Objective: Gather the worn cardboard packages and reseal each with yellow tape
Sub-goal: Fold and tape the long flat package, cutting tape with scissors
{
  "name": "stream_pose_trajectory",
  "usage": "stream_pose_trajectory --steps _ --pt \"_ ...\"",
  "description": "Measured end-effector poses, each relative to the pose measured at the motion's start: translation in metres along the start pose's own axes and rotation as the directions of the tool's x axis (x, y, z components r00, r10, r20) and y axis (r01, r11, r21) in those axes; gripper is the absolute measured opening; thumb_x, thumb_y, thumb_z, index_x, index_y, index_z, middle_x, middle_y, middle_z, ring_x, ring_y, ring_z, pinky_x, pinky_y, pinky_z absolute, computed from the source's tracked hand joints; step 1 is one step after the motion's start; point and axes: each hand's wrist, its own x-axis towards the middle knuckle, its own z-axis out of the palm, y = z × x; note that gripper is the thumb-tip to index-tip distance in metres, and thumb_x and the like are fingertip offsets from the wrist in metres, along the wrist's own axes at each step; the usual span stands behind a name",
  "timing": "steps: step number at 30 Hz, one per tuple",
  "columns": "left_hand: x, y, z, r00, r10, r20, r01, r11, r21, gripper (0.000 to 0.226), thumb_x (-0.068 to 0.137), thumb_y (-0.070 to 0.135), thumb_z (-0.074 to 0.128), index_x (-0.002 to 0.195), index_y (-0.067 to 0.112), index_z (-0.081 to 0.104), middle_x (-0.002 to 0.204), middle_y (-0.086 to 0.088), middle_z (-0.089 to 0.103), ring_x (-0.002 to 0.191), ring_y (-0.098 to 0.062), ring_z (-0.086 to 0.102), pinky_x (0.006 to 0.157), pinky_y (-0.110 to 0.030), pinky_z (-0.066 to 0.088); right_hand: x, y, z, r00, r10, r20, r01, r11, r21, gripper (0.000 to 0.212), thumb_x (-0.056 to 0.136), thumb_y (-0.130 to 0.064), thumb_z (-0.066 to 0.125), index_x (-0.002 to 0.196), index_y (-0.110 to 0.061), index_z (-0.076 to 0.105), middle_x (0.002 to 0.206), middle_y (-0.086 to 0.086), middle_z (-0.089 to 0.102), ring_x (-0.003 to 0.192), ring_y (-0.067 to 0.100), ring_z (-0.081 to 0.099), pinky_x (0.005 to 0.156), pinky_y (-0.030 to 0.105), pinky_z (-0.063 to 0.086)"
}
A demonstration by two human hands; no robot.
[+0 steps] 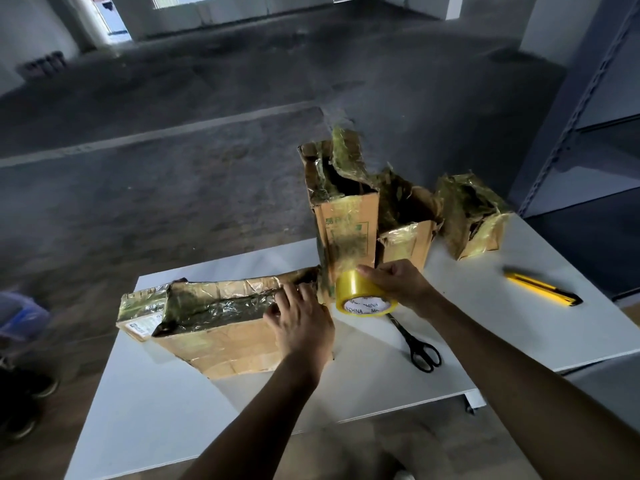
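Left hand [301, 323]: I see fingers spread, pressing down on the long flat brown cardboard package [225, 337], likely to steady it.
Right hand [398, 284]: fingers curled round the yellow tape roll [360, 294] at the package's end, seemingly ready to draw tape across.
Package: lying on the white table [502, 323].

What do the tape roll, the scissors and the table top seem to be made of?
The tape roll looks like glossy, translucent yellow plastic film on a white printed core, probably card. The scissors have matte black handles, likely plastic; the blades look dark, probably metal. The table top is smooth, matte white, perhaps laminate.
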Motion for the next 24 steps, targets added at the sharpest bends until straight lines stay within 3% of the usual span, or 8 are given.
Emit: stream_pose_trajectory --steps 2,4,7,10,12,16,19,24 --pt "0.001 -0.003 0.001 1.0 0.029 0.005 -0.029 0.999 0.026 0.028 0.073 0.023 0.057 0.098 0.011 0.061 0.097 -0.012 0.055 0.088 -0.031 0.051 0.075 -0.045 0.043 0.002 0.009 0.004 1.0 -0.004 0.014 0.004 1.0 -0.003 0.056 0.08 -0.055 0.074 0.053 -0.013 0.049 0.052 0.003 0.043 0.05 0.012 0.044 0.057 0.026 0.034" --pt "0.0 -0.005 0.0 0.998 0.065 0.026 -0.066 0.998 0.025 0.028 0.077 0.028 0.05 0.097 0.011 0.06 0.096 -0.013 0.054 0.088 -0.032 0.052 0.073 -0.045 0.043 0.005 0.018 0.009 1.0 -0.004 0.016 0.005 1.0 -0.02 0.057 0.078 -0.06 0.073 0.059 -0.011 0.05 0.057 0.007 0.04 0.055 0.013 0.043 0.057 0.026 0.032" --pt "0.0 -0.008 -0.004 0.995 0.084 0.045 -0.085 0.996 0.024 0.037 0.079 0.033 0.036 0.096 0.01 0.059 0.095 -0.013 0.053 0.088 -0.033 0.053 0.071 -0.044 0.044 0.011 0.028 0.019 0.999 0.013 0.029 -0.012 0.999 -0.032 0.054 0.086 -0.051 0.07 0.057 -0.013 0.045 0.053 0.001 0.04 0.051 0.009 0.042 0.054 0.022 0.032" --pt "0.001 -0.013 -0.008 0.988 0.105 0.114 -0.108 0.994 0.022 0.04 0.079 0.04 0.048 0.102 0.009 0.057 0.101 -0.013 0.053 0.093 -0.034 0.053 0.075 -0.045 0.045 0.015 0.033 0.027 0.999 -0.003 0.036 0.004 0.999 -0.033 0.055 0.091 -0.046 0.067 0.054 -0.017 0.037 0.049 -0.006 0.034 0.046 0.005 0.036 0.05 0.02 0.029" --pt "-0.001 -0.016 -0.012 0.973 0.136 0.186 -0.151 0.986 0.069 0.055 0.076 0.05 0.062 0.112 0.009 0.054 0.113 -0.013 0.051 0.103 -0.034 0.051 0.082 -0.046 0.044 0.016 0.033 0.03 0.999 -0.034 0.04 0.036 0.999 -0.04 0.056 0.092 -0.045 0.066 0.055 -0.017 0.035 0.052 -0.004 0.029 0.049 0.007 0.03 0.049 0.02 0.023" --pt "0.006 -0.011 -0.026 0.968 0.102 0.228 -0.109 0.994 0.015 0.063 0.091 0.068 0.039 0.125 0.017 0.048 0.132 -0.007 0.042 0.127 -0.028 0.039 0.111 -0.052 0.022 0.017 0.035 0.035 0.997 -0.065 0.031 0.066 0.998 -0.023 0.056 0.093 -0.041 0.065 0.053 -0.019 0.033 0.048 -0.009 0.025 0.046 0.005 0.026 0.047 0.021 0.019" --pt "0.026 -0.005 -0.031 0.984 0.038 0.175 -0.035 0.999 -0.021 0.053 0.097 0.06 0.037 0.123 0.016 0.05 0.128 -0.008 0.045 0.126 -0.029 0.041 0.109 -0.05 0.025 0.012 0.038 0.034 0.994 -0.099 0.049 0.099 0.995 0.016 0.057 0.094 -0.039 0.064 0.055 -0.02 0.028 0.05 -0.009 0.021 0.046 0.005 0.021 0.048 0.022 0.016" --pt "0.05 -0.002 -0.022 0.911 0.043 0.409 0.018 0.989 -0.144 0.054 0.099 0.052 0.041 0.145 0.027 0.032 0.155 -0.003 0.023 0.148 -0.021 0.006 0.115 -0.062 0.008 0.007 0.049 0.036 0.998 -0.049 0.037 0.047 0.997 0.063 0.057 0.093 -0.044 0.064 0.056 -0.018 0.03 0.054 0.0 0.027 0.049 0.01 0.027 0.052 0.026 0.021"
